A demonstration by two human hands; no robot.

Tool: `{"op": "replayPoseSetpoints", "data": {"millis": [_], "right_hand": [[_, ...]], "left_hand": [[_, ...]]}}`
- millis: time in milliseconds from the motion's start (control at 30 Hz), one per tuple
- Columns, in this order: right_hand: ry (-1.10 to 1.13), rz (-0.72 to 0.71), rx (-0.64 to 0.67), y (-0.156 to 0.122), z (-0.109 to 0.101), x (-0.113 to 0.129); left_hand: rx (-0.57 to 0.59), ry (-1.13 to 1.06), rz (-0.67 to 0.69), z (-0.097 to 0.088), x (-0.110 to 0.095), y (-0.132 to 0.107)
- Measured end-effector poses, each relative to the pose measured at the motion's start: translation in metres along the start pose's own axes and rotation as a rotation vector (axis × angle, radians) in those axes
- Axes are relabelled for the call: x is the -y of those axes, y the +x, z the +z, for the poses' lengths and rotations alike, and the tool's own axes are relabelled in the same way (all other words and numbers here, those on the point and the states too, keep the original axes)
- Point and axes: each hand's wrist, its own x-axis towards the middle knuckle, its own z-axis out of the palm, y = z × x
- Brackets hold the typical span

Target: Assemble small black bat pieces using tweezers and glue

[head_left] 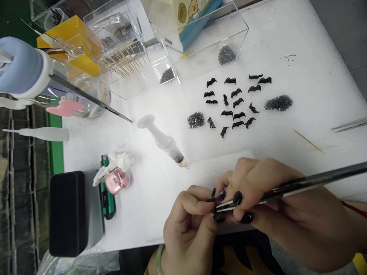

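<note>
My right hand (286, 214) is closed around a pair of dark metal tweezers (286, 188). Their tips meet the fingertips of my left hand (192, 225), which pinches a small black piece (214, 210) between thumb and finger. Fingers and dark nails hide most of that piece, so its shape is unclear. Beyond my hands, several black bat-shaped pieces (237, 103) lie scattered on the white foam sheet (286, 34). Piles of tiny glittering dark stones flank them, one pile (196, 120) on the left and another pile (278, 103) on the right.
A syringe (162, 139) lies left of the pieces. A second pair of tweezers (349, 125) and a toothpick (308, 140) are at right. Clear boxes (206, 28) stand at the back. On the left are a blue-lidded bottle (20, 65), a black-topped box (69, 214) and a green cutter (108, 204).
</note>
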Motion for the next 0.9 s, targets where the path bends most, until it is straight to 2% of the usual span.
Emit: {"op": "replayPoseSetpoints", "data": {"millis": [267,533,700,900], "right_hand": [[0.069,0.088,0.001,-0.004,0.0,0.001],[0.088,0.16,-0.018,0.0,0.0,0.006],[0.286,0.308,0.001,0.0,0.005,0.007],[0.575,0.454,-0.083,0.006,0.01,0.008]], "left_hand": [[0.048,0.006,0.038,0.001,0.001,0.001],[0.005,0.0,0.038,0.005,-0.001,0.0],[0.028,-0.095,-0.036,0.011,-0.006,0.003],[0.011,-0.077,-0.041,0.011,-0.007,0.004]]}}
